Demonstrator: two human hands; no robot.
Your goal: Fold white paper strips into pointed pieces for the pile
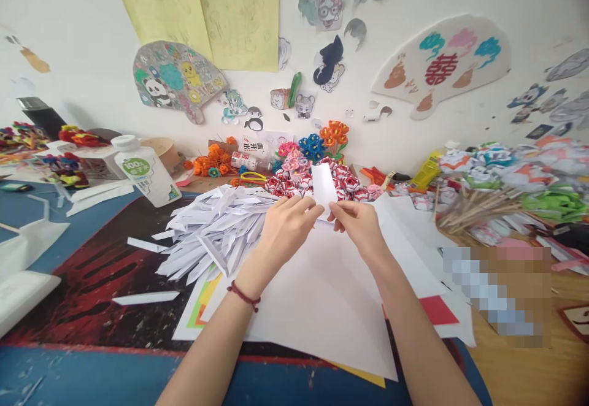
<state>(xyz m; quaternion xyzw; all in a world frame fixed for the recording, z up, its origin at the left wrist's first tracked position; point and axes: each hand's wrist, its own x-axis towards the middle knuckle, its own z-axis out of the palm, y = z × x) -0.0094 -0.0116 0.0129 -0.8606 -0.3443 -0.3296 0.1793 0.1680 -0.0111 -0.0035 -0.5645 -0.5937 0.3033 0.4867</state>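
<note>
Between both hands a small strip of white paper (pixel 324 184) stands up, gripped along its lower edge. My left hand (pixel 291 221) pinches its left corner, a dark red cord bracelet on the wrist. The fingers of my right hand (pixel 356 225) are closed on the right corner. Beneath the hands lies a stack of large white sheets (pixel 317 295), with coloured sheets showing at its edges. Left of my left hand is a heap of folded white paper strips (pixel 216 222). Red-and-white paper flowers (pixel 347 180) are bunched just behind the held strip.
A white bottle (pixel 146 170) stands at the back left. Bright pipe-cleaner flowers (pixel 310 147) line the wall. Wooden sticks (pixel 483 210) and crumpled paper flowers (pixel 529 167) pile up at the right. A dark red and black mat (pixel 92 295) covers part of the blue table.
</note>
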